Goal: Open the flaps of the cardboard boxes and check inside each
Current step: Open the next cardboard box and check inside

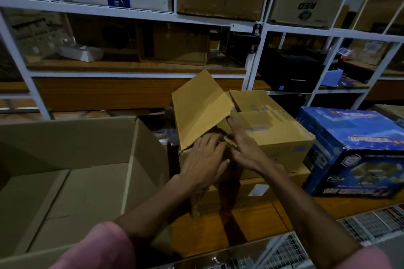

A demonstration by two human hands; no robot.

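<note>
A brown cardboard box (282, 137) sits in the middle of the wooden surface on top of a flatter box (258, 190). Its left flap (199, 107) stands raised; the far flap (249, 99) is folded back. My left hand (205, 159) lies at the box's near left corner with its fingers reaching into the opening. My right hand (242, 144) lies beside it with straight fingers along the edge of the right flap, which lies flat. The inside of the box is dark and mostly hidden by my hands. A large open cardboard box (135, 159) stands at the left, and I see nothing inside it.
A blue printed box (358, 144) stands at the right on the wooden surface (251, 223). White metal shelving (135, 13) behind holds several cardboard boxes and dark items. A white wire mesh (371, 223) runs along the near right edge.
</note>
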